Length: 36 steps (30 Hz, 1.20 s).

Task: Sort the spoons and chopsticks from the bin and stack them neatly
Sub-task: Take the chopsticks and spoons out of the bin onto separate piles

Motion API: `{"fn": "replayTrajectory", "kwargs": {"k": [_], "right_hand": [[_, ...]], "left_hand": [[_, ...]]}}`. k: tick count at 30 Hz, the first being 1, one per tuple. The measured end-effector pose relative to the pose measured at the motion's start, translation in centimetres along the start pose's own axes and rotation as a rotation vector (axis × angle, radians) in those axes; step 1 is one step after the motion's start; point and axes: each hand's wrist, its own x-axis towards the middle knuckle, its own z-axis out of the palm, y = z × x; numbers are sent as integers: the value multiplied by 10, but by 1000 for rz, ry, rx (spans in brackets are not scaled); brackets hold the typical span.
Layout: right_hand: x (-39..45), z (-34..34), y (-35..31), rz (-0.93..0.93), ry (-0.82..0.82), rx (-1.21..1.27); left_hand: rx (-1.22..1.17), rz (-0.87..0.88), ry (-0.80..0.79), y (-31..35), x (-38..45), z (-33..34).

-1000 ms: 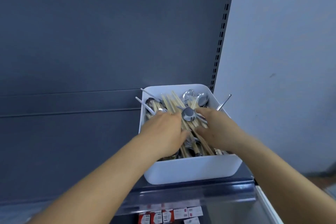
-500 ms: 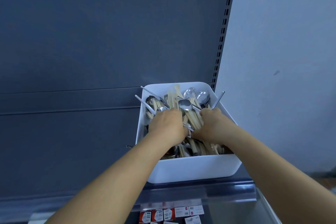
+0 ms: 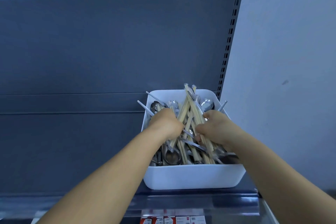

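Both hands have closed in since 1 s ago and raked the chopsticks (image 3: 189, 114) into a raised bundle; the far tips now stick up above the back rim of the white bin (image 3: 192, 178).

Left hand (image 3: 166, 123): fingers curled round the left side of the bundle, grip clamped on chopsticks. Right hand (image 3: 214, 129): fingers curled round the right side, thumb near the lower ends, also clamped on chopsticks. Bundle is fanned, not parallel.

Spoons (image 3: 207, 104) are all in the bin: some bowls at the far end, more under the bundle at the near end, several handles poking over the left and right rims. At least 1 spoon handle (image 3: 188, 133) crosses between the hands, through the bundle.

Bin sits on the dark shelf (image 3: 200, 203) at its right end, against the grey back panel (image 3: 109, 51).

Risks, as I judge them:
- lifting now drags the crossed spoon out with the sticks, or flicks it over the rim
- loose fanned sticks slip from the edges of the grip and drop off the shelf
- an upward pull on tangled cutlery could shift the light bin toward the shelf edge
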Motion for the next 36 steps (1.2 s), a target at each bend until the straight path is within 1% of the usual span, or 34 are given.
{"fn": "replayTrajectory", "kwargs": {"k": [1,3,5,7,12,17,19,21,23,26,29,33,36], "right_hand": [[1,-1,0,11,-17,62],[0,-3,0,0,-33,95],[0,-3,1,-16,-31,60],[-1,-3,-1,-27,-30,-22],[-1,2,-3,-25,-112,-29],[0,-6,-4,-14,-146,61],[3,-9,-3,-21,-152,41],[3,-12,-4,-36,-154,-9],[1,-12,-7,-82,-148,-2],[-1,-7,-10,-127,-124,118],[0,0,-15,-116,-104,271],[-2,3,-22,-42,-135,336],[-3,6,-26,-28,-126,273]], "left_hand": [[-40,-6,-20,0,0,-2],[-67,2,-94,0,-1,-4],[-43,16,-170,1,-2,-6],[6,21,-181,3,-2,-6],[112,16,-137,19,-3,-2],[-101,-51,-23,22,-3,-4],[-109,-53,-6,22,-6,-8],[-31,-46,3,20,-9,-10],[59,-40,32,17,-12,-12],[92,-55,91,14,-18,-17],[92,-48,158,13,-24,-27],[227,-63,132,7,-33,-41],[252,-57,114,-3,-37,-48]]}}
